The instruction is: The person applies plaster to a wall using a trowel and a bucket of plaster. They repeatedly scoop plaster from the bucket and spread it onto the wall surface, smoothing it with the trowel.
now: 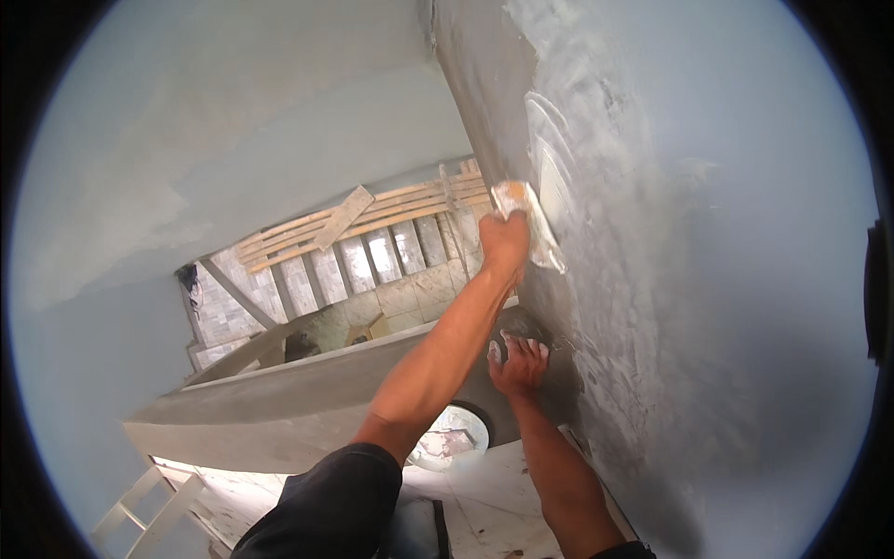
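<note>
Nearest, at the lower edge, a dark sleeve [326, 503] covers the upper part of the left arm, and a paint-spattered board platform [503, 508] lies beneath both forearms. A round bucket [450, 436] with pale plaster inside sits on the platform, between the two arms. At the lower left a pale wooden ladder [149, 508] leans in.

A little farther, the right hand [518, 365] presses flat against the grey wall [670, 307], fingers spread and dusted white; its grip is open and holds nothing.

Beyond it, the left arm stretches up and away. The left hand [505, 238] has its grip closed tight around the handle of a plastering trowel [533, 224], whose blade lies against the wall on the right, smeared with whitish plaster. A patch of wet plaster [554, 154] with curved strokes spreads just above the blade.

To the left, a grey concrete ledge [298, 391] crosses the scene. Far off past it, timber planks [363, 222] lie across an opening over tiled steps [372, 265]. The pale far wall [214, 121] fills the upper left.
</note>
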Demonstrator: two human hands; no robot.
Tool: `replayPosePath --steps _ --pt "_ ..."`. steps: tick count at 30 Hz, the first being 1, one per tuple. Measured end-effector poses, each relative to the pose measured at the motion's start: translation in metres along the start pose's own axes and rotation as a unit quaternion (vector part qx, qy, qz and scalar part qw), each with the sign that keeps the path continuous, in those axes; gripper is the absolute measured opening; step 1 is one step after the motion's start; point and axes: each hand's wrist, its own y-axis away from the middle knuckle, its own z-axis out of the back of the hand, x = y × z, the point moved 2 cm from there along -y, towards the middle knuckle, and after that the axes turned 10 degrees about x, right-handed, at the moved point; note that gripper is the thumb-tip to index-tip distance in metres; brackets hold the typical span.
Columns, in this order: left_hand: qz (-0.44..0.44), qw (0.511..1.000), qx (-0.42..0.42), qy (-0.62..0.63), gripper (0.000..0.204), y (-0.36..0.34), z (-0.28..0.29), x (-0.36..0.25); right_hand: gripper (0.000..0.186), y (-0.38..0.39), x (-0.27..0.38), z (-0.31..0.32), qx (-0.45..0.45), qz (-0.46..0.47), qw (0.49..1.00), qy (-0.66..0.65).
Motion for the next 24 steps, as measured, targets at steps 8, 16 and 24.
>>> replayPosePath --steps 8,16,24 --pt "-0.208 0.97 0.118 0.05 0.02 0.047 -0.044 -0.208 0.033 -0.001 0.004 0.006 -0.003 0.007 1.0 0.002" --pt "-0.146 0.986 0.062 0.046 0.021 -0.006 0.022 -0.133 0.033 0.0 -0.004 0.008 0.003 0.004 1.0 0.01" --pt "-0.211 0.976 0.046 -0.026 0.02 -0.09 0.01 -0.065 0.036 -0.003 0.003 0.003 -0.015 0.023 1.0 -0.003"
